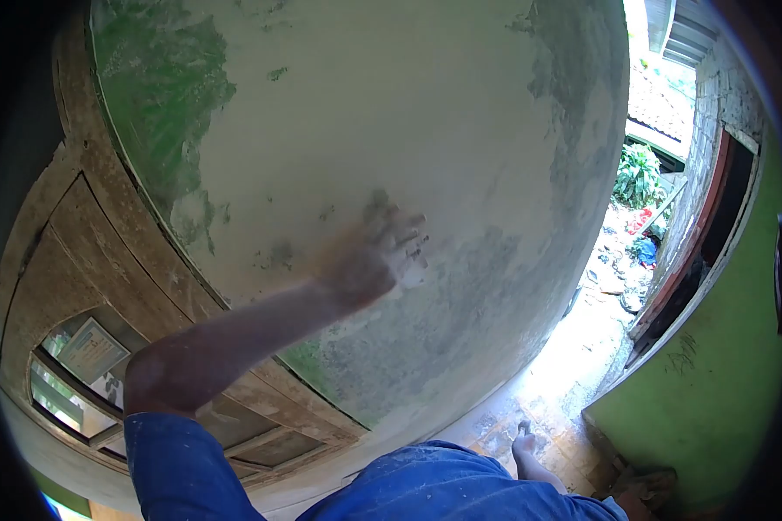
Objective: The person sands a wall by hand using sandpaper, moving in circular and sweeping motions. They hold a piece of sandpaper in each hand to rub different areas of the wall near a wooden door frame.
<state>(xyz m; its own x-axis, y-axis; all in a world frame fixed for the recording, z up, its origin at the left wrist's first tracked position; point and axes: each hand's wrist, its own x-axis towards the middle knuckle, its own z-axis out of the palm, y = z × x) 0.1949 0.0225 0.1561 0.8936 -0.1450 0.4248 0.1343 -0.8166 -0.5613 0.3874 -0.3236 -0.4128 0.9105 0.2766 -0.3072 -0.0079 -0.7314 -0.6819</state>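
My left hand point(375, 259) is up against a worn wall point(382, 104) of pale filler, grey patches and old green paint. Its fingers look bent and pressed around a small whitish thing point(411, 273), partly hidden and blurred, which I cannot make out. The bare forearm reaches in from the left, out of a blue sleeve point(178, 464). My right hand does not show.
A weathered wooden frame with glass panes point(74, 395) borders the wall on the left. At the lower right are a bare foot point(524, 447), floor tiles point(573, 451) and a green wall point(704, 408). Plants point(637, 176) stand outside, beyond a bright passage.
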